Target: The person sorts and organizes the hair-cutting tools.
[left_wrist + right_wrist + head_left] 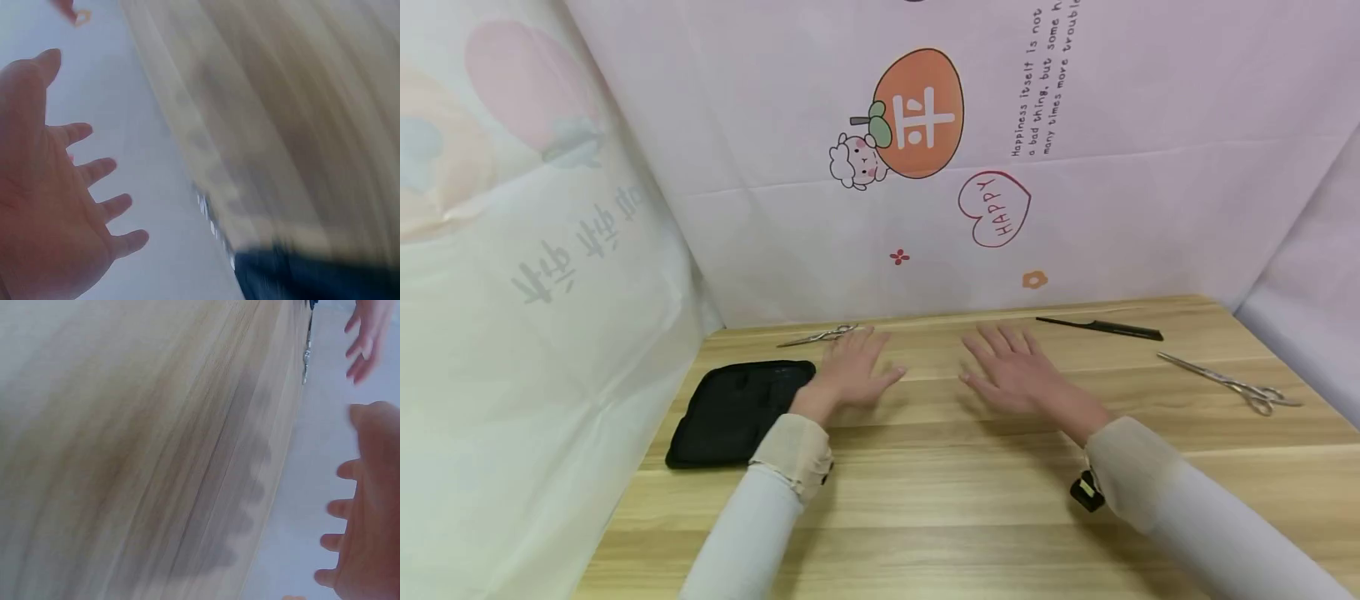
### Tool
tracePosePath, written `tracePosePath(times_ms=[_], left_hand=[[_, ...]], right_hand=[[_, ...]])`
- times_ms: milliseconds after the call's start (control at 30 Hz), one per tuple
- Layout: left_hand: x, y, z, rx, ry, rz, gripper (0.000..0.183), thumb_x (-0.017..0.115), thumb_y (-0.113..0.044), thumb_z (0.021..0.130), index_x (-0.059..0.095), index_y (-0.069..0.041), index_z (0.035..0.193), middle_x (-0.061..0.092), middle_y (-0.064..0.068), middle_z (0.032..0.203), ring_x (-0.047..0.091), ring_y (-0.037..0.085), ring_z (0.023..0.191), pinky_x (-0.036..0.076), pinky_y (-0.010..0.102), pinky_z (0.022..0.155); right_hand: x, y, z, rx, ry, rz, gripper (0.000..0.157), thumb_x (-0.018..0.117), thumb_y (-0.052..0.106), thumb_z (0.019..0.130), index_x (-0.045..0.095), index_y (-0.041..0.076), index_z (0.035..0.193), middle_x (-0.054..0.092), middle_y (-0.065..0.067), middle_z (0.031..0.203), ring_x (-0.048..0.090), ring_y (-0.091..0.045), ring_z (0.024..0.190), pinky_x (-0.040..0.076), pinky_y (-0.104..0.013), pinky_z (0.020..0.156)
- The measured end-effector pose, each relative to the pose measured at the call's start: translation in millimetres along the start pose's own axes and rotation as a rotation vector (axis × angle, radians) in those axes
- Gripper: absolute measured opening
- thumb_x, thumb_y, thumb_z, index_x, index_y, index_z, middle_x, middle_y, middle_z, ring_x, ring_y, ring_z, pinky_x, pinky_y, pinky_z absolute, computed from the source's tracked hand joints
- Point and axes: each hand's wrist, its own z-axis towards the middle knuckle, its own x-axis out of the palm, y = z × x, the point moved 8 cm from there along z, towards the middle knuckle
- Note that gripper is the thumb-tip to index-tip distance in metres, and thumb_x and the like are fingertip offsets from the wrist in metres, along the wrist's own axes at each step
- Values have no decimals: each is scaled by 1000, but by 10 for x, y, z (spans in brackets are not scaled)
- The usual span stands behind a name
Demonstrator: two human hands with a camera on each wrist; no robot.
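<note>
Both hands hover over the wooden table, palms down with fingers spread, holding nothing. In the head view my left hand (850,371) is between a black case (737,412) and the middle of the table, its fingertips overlapping a pair of silver scissors (820,336) at the back edge. My right hand (1015,371) is right of the middle, nearest a black tail comb (1105,327) lying behind it. Farther right lies a second pair of scissors (1232,385). The left wrist view is blurred; the left hand (50,187) shows with separated fingers. In the right wrist view, the right hand (369,506) casts a shadow on the wood.
The wood-grain table (925,517) ends against a white printed cloth (775,233) at the back. Another cloth wall (550,333) rises along the left side. A small black device (1086,492) hangs at the right wrist.
</note>
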Motion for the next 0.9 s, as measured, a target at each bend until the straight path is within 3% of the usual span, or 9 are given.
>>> tracePosePath(times_ms=[167,400,533,700,900], left_hand=[[-199,399,-330,-26,84,-6,73,56,-53,102,32,-18,162,29,14,166,23,45,151,20,68,117],[-325,1367,-893,-223,148,-16,70,59,-40,103,33,-5,159,28,30,160,25,59,143,29,76,106],[-293,1754,-1107,-262,168,-30,69,63,-35,101,38,4,153,30,39,155,29,62,138,34,72,105],[-262,1954,-1266,-291,168,-83,73,65,-41,99,43,8,149,31,43,151,37,61,134,34,71,105],[-284,1970,-1304,-312,156,-67,73,66,-41,99,43,9,147,31,44,149,37,64,130,32,74,104]], right_hand=[[-16,-65,-151,-10,21,-26,68,60,43,102,40,8,157,34,-25,160,29,-52,146,22,-72,114],[9,-279,-337,7,26,-24,65,66,38,99,47,6,151,42,-26,155,38,-52,140,31,-73,107],[-20,-407,-448,30,31,-11,64,68,36,98,48,4,150,43,-27,153,38,-52,139,31,-74,105],[-31,-488,-520,32,47,-9,62,65,34,99,48,2,150,44,-28,152,38,-53,139,31,-74,105],[-28,-502,-546,27,55,-6,59,65,33,100,50,2,148,47,-27,150,41,-52,137,33,-74,104]])
